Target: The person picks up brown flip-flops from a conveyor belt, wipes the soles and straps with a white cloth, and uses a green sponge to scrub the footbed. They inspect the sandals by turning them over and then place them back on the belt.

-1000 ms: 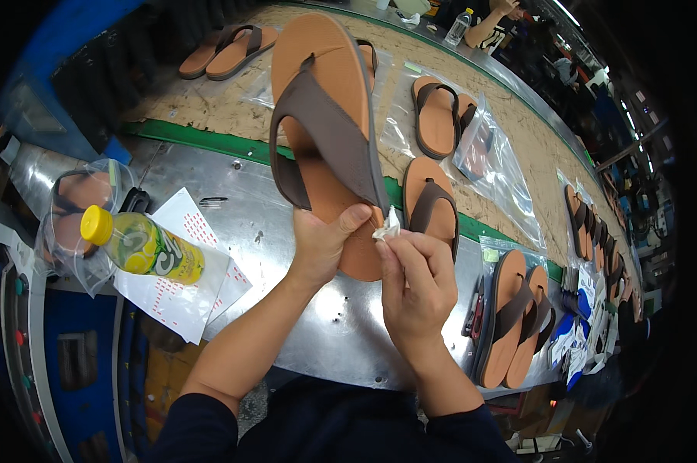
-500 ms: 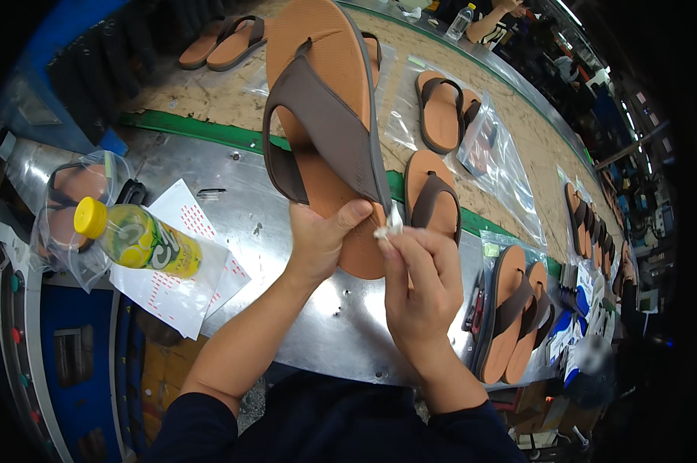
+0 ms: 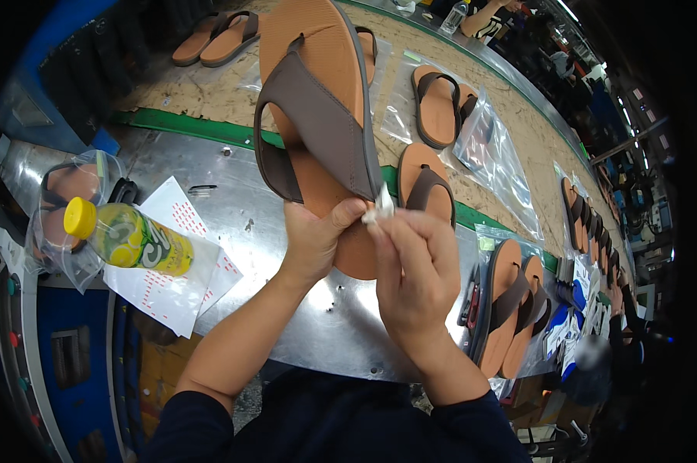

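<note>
Two bare hands meet on one brown thong sandal (image 3: 317,112), raised upright in the upper centre of the frame with its heel end lowest. The left hand (image 3: 311,241) is clamped on that heel end, thumb on the footbed, most of its fingers hidden behind. The right hand (image 3: 418,266) has thumb and fingers together, pinched on a crumpled white wad (image 3: 381,207) at the sandal's edge, near the strap's end.

The raised sandal partly covers another sandal (image 3: 367,55) behind it, and the right hand blocks the lower part of a single sandal (image 3: 427,181) just right of centre. At left, a yellow-capped bottle (image 3: 132,239) lies across red-marked sheets (image 3: 159,305), beside a clear bag of sandals (image 3: 67,193). At lower right, a sandal pair (image 3: 502,312) rests beside a red-and-black tool (image 3: 472,305); farther right are blue-and-white packets (image 3: 568,332) and a row of sandals (image 3: 587,220). Another pair (image 3: 229,38) sits at upper left, and a loose clear bag (image 3: 493,147) lies at upper right.

Shiny, scuffed metal (image 3: 298,332) forms the near worktop; a green strip (image 3: 186,127) divides it from a worn tan surface (image 3: 182,92). Blue machinery (image 3: 74,363) fills the lower left. At the top right, a co-worker (image 3: 487,25) is near a clear bottle (image 3: 453,18) in a dim room.
</note>
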`<state>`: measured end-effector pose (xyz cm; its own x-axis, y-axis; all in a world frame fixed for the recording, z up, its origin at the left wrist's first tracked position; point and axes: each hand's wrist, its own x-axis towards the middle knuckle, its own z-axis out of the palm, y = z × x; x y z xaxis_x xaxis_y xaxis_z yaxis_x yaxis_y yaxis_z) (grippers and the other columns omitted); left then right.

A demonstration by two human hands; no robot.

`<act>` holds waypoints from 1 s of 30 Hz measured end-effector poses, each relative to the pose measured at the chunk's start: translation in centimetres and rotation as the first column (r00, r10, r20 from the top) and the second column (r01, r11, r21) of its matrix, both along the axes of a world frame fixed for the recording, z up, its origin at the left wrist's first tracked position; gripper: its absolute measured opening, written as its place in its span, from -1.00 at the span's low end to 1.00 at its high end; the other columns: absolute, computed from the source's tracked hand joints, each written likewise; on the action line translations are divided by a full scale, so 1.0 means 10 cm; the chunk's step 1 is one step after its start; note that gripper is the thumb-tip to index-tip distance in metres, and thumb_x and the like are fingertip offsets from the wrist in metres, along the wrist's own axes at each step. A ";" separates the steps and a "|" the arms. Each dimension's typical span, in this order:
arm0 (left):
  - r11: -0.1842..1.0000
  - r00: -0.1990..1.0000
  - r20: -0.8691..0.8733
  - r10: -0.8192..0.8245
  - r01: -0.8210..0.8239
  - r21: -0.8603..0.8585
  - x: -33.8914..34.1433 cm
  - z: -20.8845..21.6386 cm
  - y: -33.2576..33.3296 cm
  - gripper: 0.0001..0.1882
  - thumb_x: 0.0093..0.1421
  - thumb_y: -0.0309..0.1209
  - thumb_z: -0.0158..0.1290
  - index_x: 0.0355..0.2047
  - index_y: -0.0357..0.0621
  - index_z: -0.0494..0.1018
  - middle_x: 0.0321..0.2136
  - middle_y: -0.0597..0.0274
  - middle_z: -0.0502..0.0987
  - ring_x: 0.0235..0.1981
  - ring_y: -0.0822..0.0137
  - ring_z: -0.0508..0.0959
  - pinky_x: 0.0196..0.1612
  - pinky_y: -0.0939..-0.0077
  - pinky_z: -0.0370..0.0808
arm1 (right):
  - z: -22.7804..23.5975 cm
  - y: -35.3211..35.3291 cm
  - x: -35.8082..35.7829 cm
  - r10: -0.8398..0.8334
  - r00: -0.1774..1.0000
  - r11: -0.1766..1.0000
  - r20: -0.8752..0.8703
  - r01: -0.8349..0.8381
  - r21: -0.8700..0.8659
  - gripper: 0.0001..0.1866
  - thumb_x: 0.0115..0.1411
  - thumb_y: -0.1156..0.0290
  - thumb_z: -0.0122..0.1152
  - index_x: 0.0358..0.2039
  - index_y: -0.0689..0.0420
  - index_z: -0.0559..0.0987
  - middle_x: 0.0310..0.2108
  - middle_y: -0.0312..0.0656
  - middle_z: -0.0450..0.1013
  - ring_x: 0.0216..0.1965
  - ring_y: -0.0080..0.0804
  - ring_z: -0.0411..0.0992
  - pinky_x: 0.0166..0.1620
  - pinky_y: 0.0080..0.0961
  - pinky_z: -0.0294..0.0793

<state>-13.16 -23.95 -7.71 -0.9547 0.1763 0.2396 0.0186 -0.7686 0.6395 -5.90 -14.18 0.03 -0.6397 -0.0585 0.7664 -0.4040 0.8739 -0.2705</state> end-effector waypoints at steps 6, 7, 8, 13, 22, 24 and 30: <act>0.994 0.998 0.006 0.065 -0.065 -0.083 0.01 0.03 0.02 -0.50 0.07 -0.15 0.34 -0.18 -0.24 0.44 -0.31 0.24 0.56 -0.31 0.45 0.58 -0.23 0.55 0.57 | 0.00 -0.01 -0.01 0.009 1.000 1.000 -0.005 -0.009 -0.011 -0.84 0.05 0.64 0.36 -0.31 0.28 0.60 -0.34 -0.09 0.47 -0.34 -0.28 0.48 -0.29 -0.50 0.47; 0.996 0.998 0.011 0.055 -0.054 -0.077 0.01 0.02 0.02 -0.50 0.07 -0.14 0.34 -0.18 -0.24 0.44 -0.31 0.24 0.56 -0.31 0.45 0.58 -0.24 0.55 0.57 | 0.00 -0.02 -0.03 0.022 1.000 1.000 -0.020 -0.022 -0.013 -0.83 0.05 0.64 0.35 -0.30 0.28 0.61 -0.34 -0.08 0.47 -0.34 -0.29 0.48 -0.29 -0.50 0.47; 0.997 0.999 0.016 0.044 -0.043 -0.072 0.01 0.01 0.01 -0.50 0.07 -0.14 0.34 -0.19 -0.25 0.44 -0.30 0.24 0.56 -0.31 0.45 0.58 -0.24 0.55 0.57 | -0.02 -0.02 0.03 -0.003 1.000 1.000 0.006 0.003 -0.006 -0.84 0.06 0.63 0.36 -0.31 0.28 0.60 -0.34 -0.08 0.47 -0.34 -0.29 0.47 -0.30 -0.50 0.47; 1.000 1.000 -0.013 0.003 -0.003 -0.020 -0.04 -0.05 0.00 -0.55 0.08 -0.39 0.33 -0.09 -0.27 0.41 -0.19 0.21 0.54 -0.18 0.40 0.56 -0.08 0.50 0.54 | -0.06 0.01 0.05 -0.013 1.000 1.000 0.010 0.013 -0.004 -0.84 0.06 0.62 0.36 -0.31 0.27 0.59 -0.34 -0.09 0.47 -0.34 -0.28 0.47 -0.29 -0.48 0.47; 1.000 0.999 -0.035 0.010 -0.010 0.013 -0.02 -0.02 -0.03 -0.53 0.08 -0.43 0.32 -0.06 -0.26 0.39 -0.17 0.20 0.54 -0.16 0.38 0.56 -0.05 0.49 0.53 | -0.02 -0.02 0.01 0.008 1.000 1.000 0.017 -0.008 0.002 -0.84 0.07 0.63 0.35 -0.29 0.27 0.59 -0.33 -0.09 0.48 -0.33 -0.30 0.48 -0.29 -0.50 0.47; 1.000 1.000 -0.009 -0.021 0.021 0.015 -0.05 -0.06 -0.04 -0.53 0.07 -0.43 0.33 -0.06 -0.26 0.39 -0.16 0.20 0.53 -0.15 0.39 0.56 -0.05 0.48 0.53 | -0.05 -0.03 0.02 -0.011 1.000 1.000 0.029 0.011 0.013 -0.83 0.07 0.64 0.34 -0.29 0.28 0.59 -0.32 -0.09 0.48 -0.32 -0.30 0.48 -0.28 -0.51 0.47; 0.999 0.998 0.038 -0.044 0.044 -0.018 -0.02 0.02 -0.08 -0.51 0.06 -0.42 0.34 -0.06 -0.27 0.38 -0.16 0.19 0.53 -0.15 0.38 0.56 -0.03 0.46 0.53 | -0.04 -0.02 -0.01 0.016 1.000 1.000 0.011 -0.016 0.020 -0.82 0.05 0.65 0.35 -0.29 0.27 0.59 -0.32 -0.09 0.46 -0.31 -0.31 0.47 -0.28 -0.51 0.47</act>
<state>-13.36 -24.76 -7.49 -0.9541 0.2225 0.2003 -0.0391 -0.7559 0.6535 -6.00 -14.34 -0.40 -0.6466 -0.0838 0.7582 -0.4152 0.8725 -0.2577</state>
